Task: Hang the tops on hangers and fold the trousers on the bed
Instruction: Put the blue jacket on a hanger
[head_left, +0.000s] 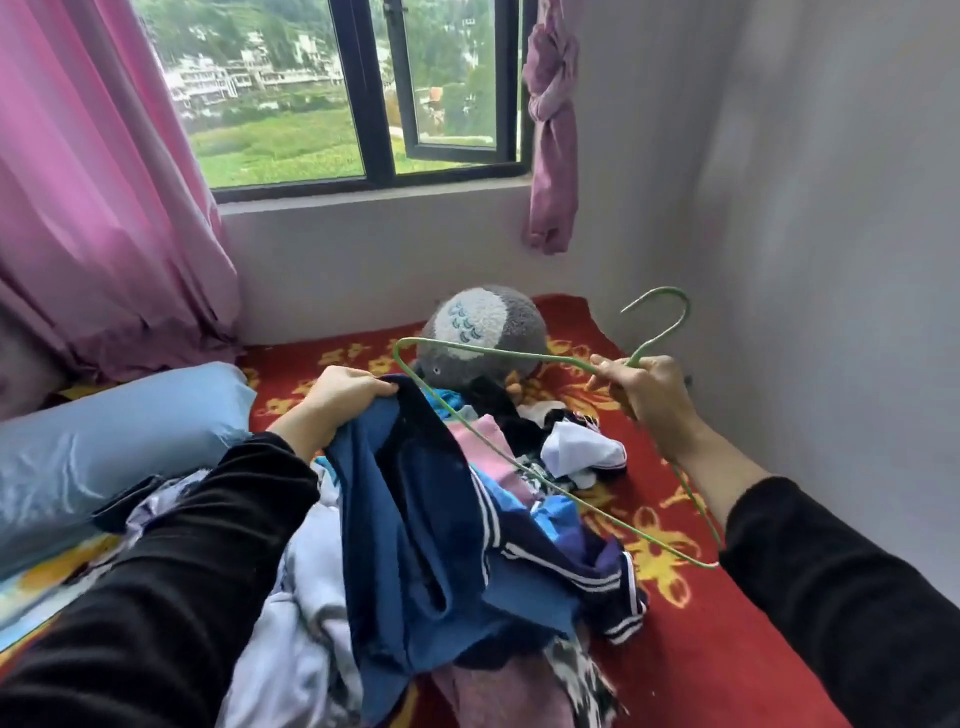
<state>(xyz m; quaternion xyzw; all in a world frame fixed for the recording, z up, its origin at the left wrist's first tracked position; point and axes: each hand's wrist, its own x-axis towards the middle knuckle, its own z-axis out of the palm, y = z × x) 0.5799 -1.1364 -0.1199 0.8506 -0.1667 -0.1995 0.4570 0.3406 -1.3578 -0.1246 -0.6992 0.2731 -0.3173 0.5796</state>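
Note:
My left hand grips the upper edge of a navy blue top with white stripes and holds it up over the pile of clothes on the bed. My right hand grips a green wire hanger just below its hook, out to the right. One arm of the hanger reaches left to the top's edge beside my left hand. The pile holds pink, white, black and light blue garments; I cannot tell tops from trousers among them.
The bed has a red blanket with yellow flowers. A blue pillow lies at the left and a grey plush toy at the head. Pink curtains, a window and a grey wall at the right enclose the bed.

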